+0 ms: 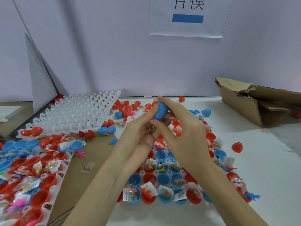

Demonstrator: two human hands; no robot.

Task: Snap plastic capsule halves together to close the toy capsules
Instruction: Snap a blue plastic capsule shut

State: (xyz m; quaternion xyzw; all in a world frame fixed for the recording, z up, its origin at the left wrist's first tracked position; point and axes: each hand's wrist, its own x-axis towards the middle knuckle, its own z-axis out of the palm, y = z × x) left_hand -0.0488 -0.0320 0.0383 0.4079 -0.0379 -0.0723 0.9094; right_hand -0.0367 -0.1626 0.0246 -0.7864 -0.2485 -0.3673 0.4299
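Observation:
A blue capsule is held up above the table between both hands. My left hand cups it from below and the left, the thumb against its side. My right hand grips it from above and the right, fingers curled over the top. Its lower half is hidden by my fingers, so the seam cannot be seen. Under my hands a white tray holds open red and blue capsule halves with small bagged toys in them.
A second filled tray lies at the lower left, and an unfilled white tray leans behind it. Closed red and blue capsules lie scattered at the back. A torn cardboard box sits at the right. One red capsule lies apart.

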